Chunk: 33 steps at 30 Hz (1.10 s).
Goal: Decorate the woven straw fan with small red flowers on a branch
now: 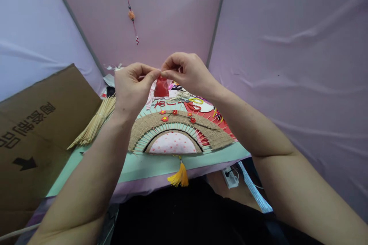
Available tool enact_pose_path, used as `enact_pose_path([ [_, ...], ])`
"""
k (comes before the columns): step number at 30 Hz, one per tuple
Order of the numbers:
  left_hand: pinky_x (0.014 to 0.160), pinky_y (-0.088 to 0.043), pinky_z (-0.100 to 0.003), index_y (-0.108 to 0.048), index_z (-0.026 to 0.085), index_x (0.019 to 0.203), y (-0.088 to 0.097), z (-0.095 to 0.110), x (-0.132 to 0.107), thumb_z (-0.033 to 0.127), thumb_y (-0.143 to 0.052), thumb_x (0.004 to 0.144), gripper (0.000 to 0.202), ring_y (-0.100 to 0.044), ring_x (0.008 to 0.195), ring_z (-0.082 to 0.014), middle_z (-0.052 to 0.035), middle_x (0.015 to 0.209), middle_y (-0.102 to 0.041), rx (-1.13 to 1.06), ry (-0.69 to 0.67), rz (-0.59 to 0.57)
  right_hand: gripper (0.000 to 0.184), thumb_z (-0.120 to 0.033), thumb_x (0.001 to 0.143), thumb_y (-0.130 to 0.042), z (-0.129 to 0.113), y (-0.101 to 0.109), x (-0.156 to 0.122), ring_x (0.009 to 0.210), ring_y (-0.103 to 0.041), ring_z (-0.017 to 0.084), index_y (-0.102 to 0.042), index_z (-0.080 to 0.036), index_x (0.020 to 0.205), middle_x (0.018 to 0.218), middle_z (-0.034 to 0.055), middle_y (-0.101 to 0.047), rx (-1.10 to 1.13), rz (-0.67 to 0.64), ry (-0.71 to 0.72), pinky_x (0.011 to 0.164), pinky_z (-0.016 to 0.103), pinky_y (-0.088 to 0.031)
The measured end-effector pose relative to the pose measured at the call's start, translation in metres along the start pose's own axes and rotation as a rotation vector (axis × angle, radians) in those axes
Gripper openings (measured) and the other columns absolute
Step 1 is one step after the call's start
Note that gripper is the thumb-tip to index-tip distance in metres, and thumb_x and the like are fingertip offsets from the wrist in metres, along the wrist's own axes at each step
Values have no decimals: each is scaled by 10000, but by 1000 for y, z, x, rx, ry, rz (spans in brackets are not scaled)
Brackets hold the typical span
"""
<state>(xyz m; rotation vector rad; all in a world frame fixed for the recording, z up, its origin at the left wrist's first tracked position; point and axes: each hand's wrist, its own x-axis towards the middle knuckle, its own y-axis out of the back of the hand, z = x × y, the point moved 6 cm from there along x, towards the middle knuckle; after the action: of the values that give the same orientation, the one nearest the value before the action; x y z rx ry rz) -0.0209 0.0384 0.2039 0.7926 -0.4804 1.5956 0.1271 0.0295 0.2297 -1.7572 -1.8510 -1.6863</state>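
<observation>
Both hands are raised over the table with their fingertips meeting. My left hand (133,84) pinches the top edge of a small plastic bag (161,87) with something red in it. Thumb and forefinger of my right hand (186,72) are closed on the same top edge, right beside the left fingertips. The bag hangs below the fingers; its exact contents cannot be made out. Below lies a woven fan (146,124) of twine and thin sticks, with small red and yellow flowers (175,112), a dotted white half-round centre (172,143) and a yellow tassel (179,175) over the table edge.
A bundle of thin sticks (96,120) lies left, beside a large cardboard panel (43,130). Yellow-handled scissors (196,101), red-handled scissors (193,106) and red scraps (161,104) lie behind the fan. A beaded charm (131,15) hangs ahead; a power strip (230,177) sits below the table edge.
</observation>
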Motion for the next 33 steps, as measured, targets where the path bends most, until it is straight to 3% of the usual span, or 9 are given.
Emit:
enact_pose_path([
  [6, 573, -429, -268, -684, 202, 688, 1, -13, 2, 314, -778, 707, 148, -581, 601, -108, 26, 648, -667, -160, 22, 2, 114, -206, 862, -598, -5, 1, 0, 693, -540, 101, -663, -137, 798, 720, -9, -641, 32, -3, 43, 668, 238, -428],
  [14, 604, -443, -278, -651, 224, 711, 4, -9, 1, 372, -773, 730, 193, -604, 661, -122, 44, 669, -674, -118, -55, 25, 129, -222, 856, -600, -11, -1, 1, 661, -515, 97, -647, -150, 760, 704, -7, -638, 6, 43, 46, 630, 232, -415],
  [18, 622, -462, -285, -662, 206, 755, 5, -6, 0, 335, -775, 726, 175, -609, 669, -123, 25, 722, -686, -126, -56, -8, 121, -225, 855, -621, -13, -3, 3, 651, -512, 98, -667, -147, 776, 704, -4, -645, 9, 40, 38, 634, 242, -404],
  [22, 637, -442, -295, -646, 213, 717, 12, -8, 0, 303, -756, 750, 146, -596, 677, -130, 34, 674, -662, -21, -42, 39, 174, -281, 859, -648, -13, -4, 5, 682, -522, 116, -648, -159, 735, 690, -2, -618, -64, 39, 16, 670, 264, -393],
  [29, 614, -432, -278, -647, 191, 683, 23, -22, 2, 246, -766, 722, 136, -550, 617, -99, 42, 650, -652, -57, 26, 104, 312, -364, 842, -691, -11, -10, 11, 670, -479, 113, -554, -167, 643, 657, -14, -543, -234, 48, 6, 673, 275, -350],
  [33, 542, -392, -257, -657, 173, 637, 26, -32, 1, 223, -755, 690, 122, -503, 532, -84, 38, 583, -619, -82, 67, 116, 256, -345, 887, -632, -8, -22, 12, 719, -497, 121, -591, -165, 709, 708, -5, -575, -250, 26, 40, 694, 271, -354],
])
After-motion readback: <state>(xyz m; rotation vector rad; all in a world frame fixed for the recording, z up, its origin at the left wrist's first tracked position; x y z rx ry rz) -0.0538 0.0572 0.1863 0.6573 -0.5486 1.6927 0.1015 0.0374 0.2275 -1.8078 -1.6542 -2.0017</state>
